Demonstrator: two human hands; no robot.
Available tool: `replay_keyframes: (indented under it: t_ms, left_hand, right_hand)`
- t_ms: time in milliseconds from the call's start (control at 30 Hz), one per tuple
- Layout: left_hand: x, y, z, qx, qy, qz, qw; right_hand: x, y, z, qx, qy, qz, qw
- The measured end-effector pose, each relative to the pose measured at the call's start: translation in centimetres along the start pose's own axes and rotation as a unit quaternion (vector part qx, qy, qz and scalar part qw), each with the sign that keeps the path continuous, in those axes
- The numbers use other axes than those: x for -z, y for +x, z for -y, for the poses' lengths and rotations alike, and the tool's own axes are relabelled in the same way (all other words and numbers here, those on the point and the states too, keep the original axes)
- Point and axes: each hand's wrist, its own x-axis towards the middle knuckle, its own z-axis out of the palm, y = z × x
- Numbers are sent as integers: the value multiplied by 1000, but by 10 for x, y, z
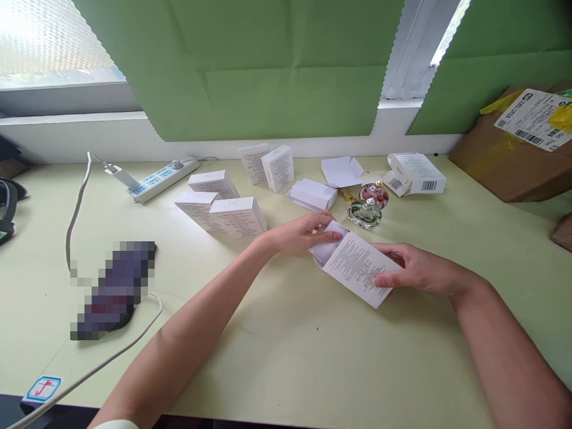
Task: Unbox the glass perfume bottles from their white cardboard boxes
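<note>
A small white carton [357, 268] with fine printed text lies tilted on the pale green table [286, 357], and both hands hold it. My right hand [413, 269] grips its right end. My left hand [301, 233] has its fingers on the open flap at the carton's left end. Just behind the carton stand two small glass perfume bottles, one greenish [364, 214] and one reddish [375, 193].
Several closed white cartons [236, 215] stand behind my left hand; opened ones [417, 173] and a flat flap [342, 171] lie near the wall. A power strip [161, 177] and cable [75, 208] are at left, a blurred dark object [114, 290] beside them, a brown cardboard box [513, 155] at far right.
</note>
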Motion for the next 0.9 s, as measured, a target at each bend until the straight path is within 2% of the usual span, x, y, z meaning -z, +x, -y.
replay_keyframes:
  t_ms: [67, 133, 200, 267, 333, 433, 700, 833, 900]
  left_hand:
    - [-3, 0, 3, 22, -10, 37, 999]
    - [-8, 3, 9, 34, -42, 45, 997]
    - [-16, 7, 17, 37, -97, -1, 995]
    - [-26, 11, 23, 41, -161, -44, 985]
    - [-33, 13, 26, 43, -193, -61, 978]
    - [-38, 11, 27, 34, -177, -82, 980]
    - [-40, 3, 27, 12, -269, -105, 957]
    - [-40, 4, 27, 28, -268, -132, 954]
    - [-41, 5, 28, 41, -238, -158, 958]
  right_hand:
    - [4, -2, -3, -3, -6, -29, 1000]
    - [7, 1, -6, -10, -28, -91, 995]
    - [7, 5, -10, -14, -34, -175, 984]
    - [6, 10, -12, -7, -21, -227, 974]
    - [6, 13, -13, 6, -17, -223, 975]
    - [6, 11, -13, 16, -38, -171, 984]
    - [7, 10, -15, 25, -30, -118, 992]
    - [7, 9, -12, 22, -87, -158, 983]
    - [3, 9, -11, 41, -164, -196, 966]
